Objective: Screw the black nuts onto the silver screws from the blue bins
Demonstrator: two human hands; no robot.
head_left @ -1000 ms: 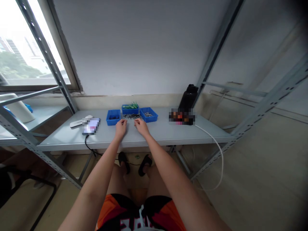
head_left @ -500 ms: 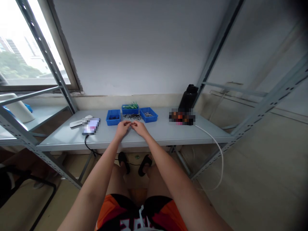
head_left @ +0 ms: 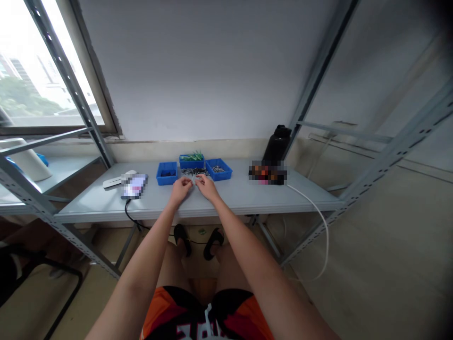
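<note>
My left hand (head_left: 181, 188) and my right hand (head_left: 206, 186) face each other over the table, fingertips a short gap apart. The fingers of each are pinched together; whatever small piece they hold is too tiny to name. Just beyond them lies a heap of small dark and silvery parts (head_left: 194, 171). Around the heap stand three blue bins: the left bin (head_left: 167, 181) with dark pieces, the back bin (head_left: 191, 164) with green strips, and the right bin (head_left: 221, 176) with small silvery pieces.
A phone (head_left: 135, 186) with a black cable lies left, beside a white device (head_left: 115, 181). To the right stand a black bottle (head_left: 276, 145) and a blurred-out dark item (head_left: 268, 173) with a white cable (head_left: 323, 226). Metal posts frame the table (head_left: 233, 203).
My fingertips were together half a second ago; now a small gap shows between the two hands. The bins and the other things stay where they were.
</note>
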